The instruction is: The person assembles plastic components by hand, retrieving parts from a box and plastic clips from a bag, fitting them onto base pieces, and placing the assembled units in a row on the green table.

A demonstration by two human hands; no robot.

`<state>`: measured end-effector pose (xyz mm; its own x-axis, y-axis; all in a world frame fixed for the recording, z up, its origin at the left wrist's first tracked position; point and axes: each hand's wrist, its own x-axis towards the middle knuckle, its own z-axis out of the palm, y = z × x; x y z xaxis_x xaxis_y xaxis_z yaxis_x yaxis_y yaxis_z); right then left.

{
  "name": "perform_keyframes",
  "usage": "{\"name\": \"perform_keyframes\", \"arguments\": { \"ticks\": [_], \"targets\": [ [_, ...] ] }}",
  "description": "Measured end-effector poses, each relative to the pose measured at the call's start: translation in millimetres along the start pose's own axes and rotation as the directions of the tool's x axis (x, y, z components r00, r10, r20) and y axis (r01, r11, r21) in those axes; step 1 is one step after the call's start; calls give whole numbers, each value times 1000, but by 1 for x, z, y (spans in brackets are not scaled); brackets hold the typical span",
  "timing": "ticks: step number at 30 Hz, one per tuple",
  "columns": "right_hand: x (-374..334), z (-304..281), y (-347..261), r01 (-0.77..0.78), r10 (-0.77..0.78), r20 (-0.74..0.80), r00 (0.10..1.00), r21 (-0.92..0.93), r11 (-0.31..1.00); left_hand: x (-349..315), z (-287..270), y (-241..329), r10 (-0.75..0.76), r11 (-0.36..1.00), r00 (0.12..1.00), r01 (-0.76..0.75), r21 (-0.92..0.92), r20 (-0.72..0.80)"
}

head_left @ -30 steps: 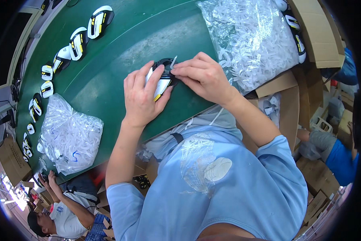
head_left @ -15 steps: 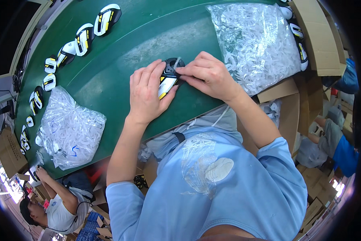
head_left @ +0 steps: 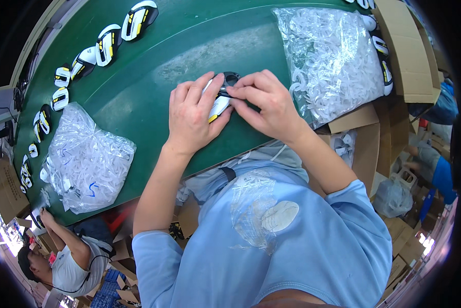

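Observation:
Over the green table, my left hand [head_left: 193, 119] wraps round a small white, black and yellow plastic device [head_left: 219, 108] and holds it at a slant. Its black end, with a round opening, points away from me. From the other side, my right hand [head_left: 272, 102] is closed, thumb and fingertips bent against that black end. Whatever lies between these fingertips is hidden. Most of the device is covered by my left fingers.
A clear bag of translucent curved plastic pieces [head_left: 338, 66] lies at the right, beside an open cardboard box [head_left: 407, 56]. Another such bag [head_left: 94, 167] lies at the left. Several similar devices [head_left: 109, 45] line the table's far left. A co-worker [head_left: 74, 256] sits at lower left.
The translucent strip that stood up from the device's black end at my right fingertips no longer shows there. My left fingers have moved further over the device. The whole view has shifted slightly.

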<state>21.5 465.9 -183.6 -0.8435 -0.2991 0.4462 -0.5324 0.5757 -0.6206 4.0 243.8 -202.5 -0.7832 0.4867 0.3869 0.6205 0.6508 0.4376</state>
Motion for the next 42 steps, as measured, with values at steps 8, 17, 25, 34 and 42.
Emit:
{"name": "perform_keyframes", "arguments": {
  "ticks": [8,17,25,34,42],
  "targets": [
    [-9,-13,-12,131,-109,128,986,-174,976,2,1,-4,41,999,999,-42,28,32],
    [-28,1,-6,6,18,173,985,-137,991,6,2,-12,166,984,983,-170,54,76],
    [-140,-27,-17,136,-97,-393,914,72,988,4,3,-3,157,979,986,-164,121,63],
    [-468,-103,130,-874,713,-506,486,-296,385,13,-1,-2,164,968,982,-178,175,91],
    [-510,-102,164,-984,658,-742,128,-179,-11,5,1,-6,90,979,992,-105,176,92]
  ]
}}
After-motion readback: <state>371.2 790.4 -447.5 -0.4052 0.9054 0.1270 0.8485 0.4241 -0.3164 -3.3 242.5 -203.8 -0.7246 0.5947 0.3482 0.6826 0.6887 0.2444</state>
